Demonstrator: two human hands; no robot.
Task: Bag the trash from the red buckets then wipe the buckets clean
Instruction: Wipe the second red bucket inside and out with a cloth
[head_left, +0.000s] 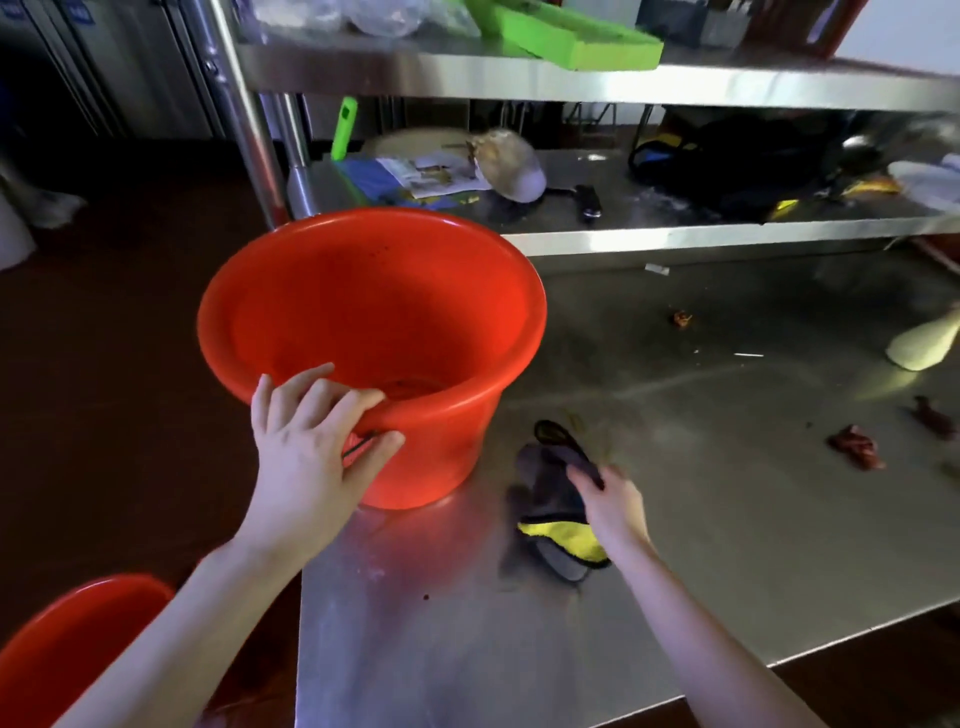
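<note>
A red bucket (374, 312) stands on the steel table (701, 493) near its left edge, tilted a little toward me. My left hand (311, 441) grips the near rim, fingers curled over it and thumb on the outer wall. Dark specks show on the bucket's inner wall and floor. To the right, my right hand (610, 501) pinches a grey and yellow cloth (558, 525) that lies partly on the table. A second red bucket (67, 639) shows at the bottom left, below table level.
Red scraps (854, 447) and small bits (681, 318) lie on the table's right side, near a fallen white spray bottle (924, 343). Steel shelves (675, 236) behind the table carry papers, a bowl, a black bag and a green tray (571, 39).
</note>
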